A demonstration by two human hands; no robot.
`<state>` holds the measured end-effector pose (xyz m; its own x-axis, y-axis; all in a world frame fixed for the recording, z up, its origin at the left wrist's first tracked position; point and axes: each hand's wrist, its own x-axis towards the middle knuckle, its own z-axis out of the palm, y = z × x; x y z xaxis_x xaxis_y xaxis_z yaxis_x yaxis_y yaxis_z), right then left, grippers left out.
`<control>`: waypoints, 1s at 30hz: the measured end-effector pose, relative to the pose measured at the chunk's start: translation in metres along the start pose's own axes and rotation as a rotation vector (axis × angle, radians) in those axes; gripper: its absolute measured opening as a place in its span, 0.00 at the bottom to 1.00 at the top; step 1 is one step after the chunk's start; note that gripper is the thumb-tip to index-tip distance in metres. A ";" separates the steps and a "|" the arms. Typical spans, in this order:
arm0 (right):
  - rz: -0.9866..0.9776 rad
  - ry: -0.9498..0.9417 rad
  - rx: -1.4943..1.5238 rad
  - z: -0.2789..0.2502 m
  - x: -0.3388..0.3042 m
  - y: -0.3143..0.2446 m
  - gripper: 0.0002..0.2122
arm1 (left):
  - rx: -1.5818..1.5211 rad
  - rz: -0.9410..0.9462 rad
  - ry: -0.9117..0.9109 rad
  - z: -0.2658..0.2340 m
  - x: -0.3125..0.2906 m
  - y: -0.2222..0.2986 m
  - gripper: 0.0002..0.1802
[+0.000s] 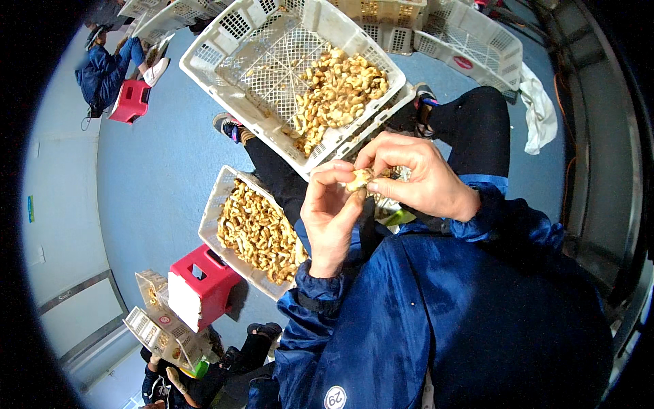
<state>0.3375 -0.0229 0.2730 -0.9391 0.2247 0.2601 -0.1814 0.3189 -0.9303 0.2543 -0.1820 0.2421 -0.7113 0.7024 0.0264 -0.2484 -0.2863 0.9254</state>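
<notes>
My left hand (pixel 330 215) and my right hand (pixel 415 174) meet in front of my chest, both pinching one pale cashew nut (pixel 357 180) between their fingertips. Just beyond them a large white plastic crate (pixel 225 65) rests on my knees, holding a heap of cashew nuts (pixel 340 92) at its near right side. A second, smaller white crate (pixel 216 204) full of cashews (pixel 259 228) stands on the floor to my left. A small green-handled tool (pixel 398 218) shows under my right hand.
Blue floor all around. A red stool (pixel 204 283) stands at lower left beside another seated person (pixel 204 368) with crates. A further person in blue (pixel 102 71) sits by a red stool (pixel 131 101) at upper left. More white crates (pixel 470 41) and a white cloth (pixel 538 109) lie ahead.
</notes>
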 end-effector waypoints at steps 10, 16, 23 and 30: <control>0.046 0.044 0.275 -0.004 0.003 0.000 0.05 | -0.246 -0.338 0.036 -0.008 0.002 0.010 0.15; 0.080 -0.034 0.061 -0.008 0.003 -0.006 0.07 | -0.109 -0.263 0.062 -0.004 0.001 0.008 0.15; 0.376 -0.053 0.458 -0.017 0.003 -0.001 0.05 | -0.163 -0.303 -0.023 -0.005 0.000 0.012 0.15; 0.024 -0.058 0.000 -0.011 0.003 -0.005 0.03 | 0.003 -0.201 0.016 0.000 -0.002 0.013 0.15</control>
<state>0.3390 -0.0133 0.2812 -0.9585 0.1784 0.2224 -0.1586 0.3145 -0.9359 0.2523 -0.1868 0.2541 -0.6582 0.7347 -0.1645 -0.3844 -0.1400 0.9125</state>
